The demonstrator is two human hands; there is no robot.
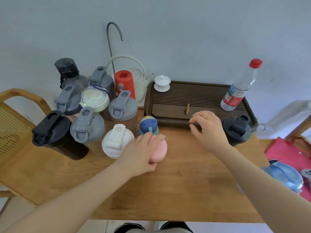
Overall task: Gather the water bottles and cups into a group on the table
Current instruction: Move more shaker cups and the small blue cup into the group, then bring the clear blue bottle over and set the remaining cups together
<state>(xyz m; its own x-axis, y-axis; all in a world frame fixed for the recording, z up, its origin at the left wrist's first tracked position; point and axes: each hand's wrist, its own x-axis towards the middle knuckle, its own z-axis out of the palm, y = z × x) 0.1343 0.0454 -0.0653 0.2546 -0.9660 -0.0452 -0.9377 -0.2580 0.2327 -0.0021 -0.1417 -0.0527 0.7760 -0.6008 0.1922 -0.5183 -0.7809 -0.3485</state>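
Several bottles and cups stand bunched at the table's left: grey-lidded shakers, a black cup, a white-lidded cup, a red flask and a blue-capped bottle. My left hand grips a pink bottle just right of the white-lidded cup. My right hand hovers with fingers curled and apart, holding nothing, beside a dark-lidded shaker at its right. A clear plastic bottle with a red cap stands on the tea tray.
The dark wooden tea tray carries a white lidded teacup. A white kettle and a curved tap stand at the back. A wooden chair is at the left; a blue jug and a pink bag lie at the right.
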